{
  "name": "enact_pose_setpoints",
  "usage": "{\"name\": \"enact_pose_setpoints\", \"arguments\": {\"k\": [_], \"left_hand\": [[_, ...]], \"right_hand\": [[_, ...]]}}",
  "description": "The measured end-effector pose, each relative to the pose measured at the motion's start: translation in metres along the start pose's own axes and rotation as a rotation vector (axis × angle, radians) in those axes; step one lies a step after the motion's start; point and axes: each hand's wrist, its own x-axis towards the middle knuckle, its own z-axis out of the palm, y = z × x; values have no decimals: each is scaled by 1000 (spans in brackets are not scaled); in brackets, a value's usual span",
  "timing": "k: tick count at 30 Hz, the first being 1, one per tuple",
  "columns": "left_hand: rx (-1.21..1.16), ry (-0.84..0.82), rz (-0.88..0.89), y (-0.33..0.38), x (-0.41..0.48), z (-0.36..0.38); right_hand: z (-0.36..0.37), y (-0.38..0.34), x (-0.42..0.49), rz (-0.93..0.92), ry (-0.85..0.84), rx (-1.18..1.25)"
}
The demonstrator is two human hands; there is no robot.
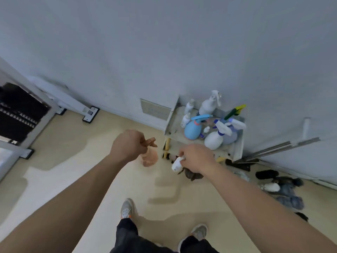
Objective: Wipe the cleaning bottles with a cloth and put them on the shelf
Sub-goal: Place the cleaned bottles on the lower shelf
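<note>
Left hand (127, 145) grips orange bottle (150, 157); right hand (196, 157) white bottle (176, 164).

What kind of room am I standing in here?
Probably a utility or storage corner: a small shelf crowded with spray bottles against a bare wall, and shoes on the floor beside it.
</note>
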Motion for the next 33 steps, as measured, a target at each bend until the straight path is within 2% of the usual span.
{"name": "enact_pose_setpoints", "arguments": {"k": [5, 14, 21, 33], "left_hand": [[93, -20, 121, 68, 25, -38], [167, 17, 200, 141, 93, -73], [176, 85, 231, 167, 141, -83], [240, 102, 261, 172, 191, -40]], "right_hand": [[-40, 40, -26, 88, 47, -16], [-49, 92, -46, 260, 74, 45], [-46, 106, -40, 261, 80, 20], [-45, 112, -4, 253, 46, 35]]}}
